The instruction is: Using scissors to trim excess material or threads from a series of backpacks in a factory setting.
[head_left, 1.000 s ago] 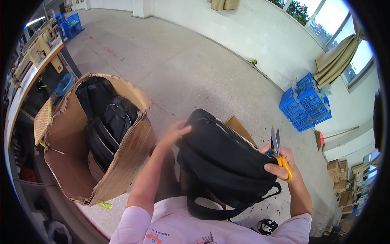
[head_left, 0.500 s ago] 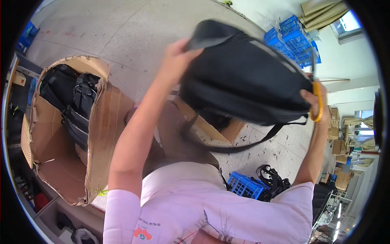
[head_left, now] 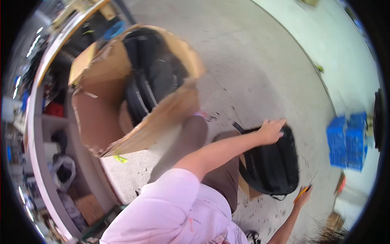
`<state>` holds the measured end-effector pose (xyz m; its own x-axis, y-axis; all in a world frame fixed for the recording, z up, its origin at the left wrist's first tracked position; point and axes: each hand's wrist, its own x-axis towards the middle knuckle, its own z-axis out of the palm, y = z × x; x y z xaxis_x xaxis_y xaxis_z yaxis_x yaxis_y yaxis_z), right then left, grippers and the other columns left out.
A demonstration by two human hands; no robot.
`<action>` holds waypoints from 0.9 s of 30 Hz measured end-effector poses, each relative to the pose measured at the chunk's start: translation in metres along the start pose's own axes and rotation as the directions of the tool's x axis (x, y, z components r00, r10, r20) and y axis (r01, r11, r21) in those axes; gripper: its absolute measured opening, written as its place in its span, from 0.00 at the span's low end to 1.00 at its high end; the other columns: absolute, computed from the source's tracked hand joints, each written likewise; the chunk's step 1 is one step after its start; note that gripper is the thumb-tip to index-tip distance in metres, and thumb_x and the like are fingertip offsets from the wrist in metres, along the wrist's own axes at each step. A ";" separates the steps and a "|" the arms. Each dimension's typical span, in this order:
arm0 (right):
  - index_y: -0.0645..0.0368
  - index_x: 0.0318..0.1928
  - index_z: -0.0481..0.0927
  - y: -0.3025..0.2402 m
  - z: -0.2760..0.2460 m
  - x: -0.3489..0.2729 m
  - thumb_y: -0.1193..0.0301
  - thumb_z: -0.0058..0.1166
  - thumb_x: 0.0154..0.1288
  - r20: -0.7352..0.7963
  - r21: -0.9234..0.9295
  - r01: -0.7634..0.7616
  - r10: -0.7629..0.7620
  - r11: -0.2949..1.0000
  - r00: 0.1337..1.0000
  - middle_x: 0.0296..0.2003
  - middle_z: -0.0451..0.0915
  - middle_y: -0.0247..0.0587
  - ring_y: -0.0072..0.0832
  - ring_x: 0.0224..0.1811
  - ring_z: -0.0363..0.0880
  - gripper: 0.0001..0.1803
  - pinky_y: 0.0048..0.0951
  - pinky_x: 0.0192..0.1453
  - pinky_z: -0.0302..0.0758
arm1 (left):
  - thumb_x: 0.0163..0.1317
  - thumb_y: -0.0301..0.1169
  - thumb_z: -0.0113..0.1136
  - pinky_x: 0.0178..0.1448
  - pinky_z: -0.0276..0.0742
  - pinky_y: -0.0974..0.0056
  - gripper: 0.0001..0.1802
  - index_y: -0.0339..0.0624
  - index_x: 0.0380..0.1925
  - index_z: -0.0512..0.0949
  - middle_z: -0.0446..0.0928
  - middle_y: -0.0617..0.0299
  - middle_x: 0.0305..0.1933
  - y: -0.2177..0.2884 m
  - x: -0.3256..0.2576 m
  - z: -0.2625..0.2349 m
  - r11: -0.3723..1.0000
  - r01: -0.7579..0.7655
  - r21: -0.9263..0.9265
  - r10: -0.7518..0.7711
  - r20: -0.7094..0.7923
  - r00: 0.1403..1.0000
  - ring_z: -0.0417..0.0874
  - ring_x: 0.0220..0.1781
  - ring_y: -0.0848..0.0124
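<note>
On the concrete floor [head_left: 252, 73], beside the open box [head_left: 122, 105] of bags, we are gripping a black backpack [head_left: 272, 162] with our left hand [head_left: 271, 131]. Our right hand [head_left: 302, 197], right of the backpack, is holding scissors [head_left: 305, 189].

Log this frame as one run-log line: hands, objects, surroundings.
left hand: gripping black backpack top | right hand: holding orange-handled scissors | backpack over small cardboard box | open carton: more black bags

Pale pink short-sleeved shirt [head_left: 170, 211], seemingly brown trousers [head_left: 221, 183]
</note>
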<state>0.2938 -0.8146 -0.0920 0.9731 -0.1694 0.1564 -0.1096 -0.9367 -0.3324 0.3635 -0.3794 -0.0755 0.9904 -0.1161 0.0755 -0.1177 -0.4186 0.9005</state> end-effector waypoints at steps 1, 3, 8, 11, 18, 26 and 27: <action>0.61 0.59 0.61 -0.003 0.026 -0.012 0.79 0.51 0.59 -0.010 0.051 0.009 -0.009 0.999 1.000 0.35 0.74 0.43 0.26 0.34 0.70 0.27 0.27 0.38 0.72 | 0.52 0.30 0.57 0.53 0.65 0.51 0.28 0.33 0.53 0.63 0.72 0.44 0.48 -0.016 -0.023 -0.014 0.999 -0.032 0.028 0.035 -0.109 0.993 0.73 0.51 0.51; 0.64 0.58 0.62 -0.031 0.060 -0.032 0.80 0.52 0.57 0.112 0.092 -0.080 0.070 0.992 0.991 0.34 0.73 0.42 0.26 0.33 0.71 0.27 0.27 0.37 0.71 | 0.51 0.26 0.58 0.45 0.73 0.55 0.23 0.34 0.49 0.67 0.76 0.44 0.38 -0.024 -0.073 -0.067 1.000 0.012 -0.001 -0.012 -0.255 0.967 0.79 0.41 0.52; 0.65 0.56 0.63 -0.126 0.105 -0.087 0.80 0.51 0.55 0.270 0.327 0.013 -0.106 0.945 0.957 0.28 0.72 0.36 0.24 0.28 0.70 0.25 0.23 0.33 0.70 | 0.58 0.21 0.53 0.35 0.75 0.70 0.09 0.36 0.39 0.75 0.78 0.60 0.31 -0.031 -0.198 -0.209 0.969 0.245 0.027 -0.136 -0.770 0.624 0.79 0.31 0.75; 0.64 0.56 0.63 -0.170 0.107 -0.110 0.81 0.50 0.54 0.534 0.498 -0.306 -0.009 0.812 0.846 0.25 0.71 0.33 0.21 0.25 0.69 0.26 0.19 0.31 0.69 | 0.56 0.18 0.49 0.33 0.75 0.71 0.09 0.35 0.36 0.76 0.78 0.58 0.27 -0.098 -0.258 -0.284 0.834 0.552 0.012 -0.236 -0.897 0.375 0.78 0.28 0.75; 0.60 0.52 0.68 -0.134 0.116 -0.126 0.77 0.48 0.51 0.458 0.253 0.231 -0.326 0.940 0.827 0.19 0.68 0.32 0.18 0.19 0.68 0.23 0.20 0.21 0.66 | 0.43 0.22 0.53 0.46 0.71 0.60 0.19 0.43 0.40 0.77 0.76 0.57 0.45 -0.261 -0.312 -0.322 0.225 0.612 0.759 -0.603 -0.385 0.699 0.72 0.51 0.61; 0.56 0.57 0.66 -0.142 0.060 -0.144 0.54 0.42 0.65 0.620 0.120 -0.038 -0.045 0.992 0.783 0.28 0.74 0.39 0.30 0.27 0.70 0.26 0.32 0.31 0.68 | 0.48 0.36 0.57 0.53 0.63 0.50 0.07 0.50 0.22 0.82 0.80 0.63 0.29 -0.336 -0.367 -0.296 0.091 0.005 0.996 -0.693 0.059 0.719 0.78 0.41 0.66; 0.62 0.60 0.60 -0.141 0.061 -0.144 0.53 0.43 0.65 0.704 0.227 -0.239 0.011 0.944 0.710 0.18 0.70 0.34 0.20 0.16 0.64 0.31 0.24 0.21 0.63 | 0.49 0.37 0.57 0.51 0.66 0.51 0.08 0.51 0.19 0.82 0.80 0.64 0.26 -0.337 -0.383 -0.304 0.167 0.080 0.983 -0.725 0.067 0.685 0.80 0.37 0.66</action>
<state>0.1814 -0.6394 -0.1241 0.8326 0.0855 -0.5473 -0.2903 -0.7740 -0.5626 0.0465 0.0798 -0.2777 0.7591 0.1632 -0.6301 -0.0123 -0.9643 -0.2646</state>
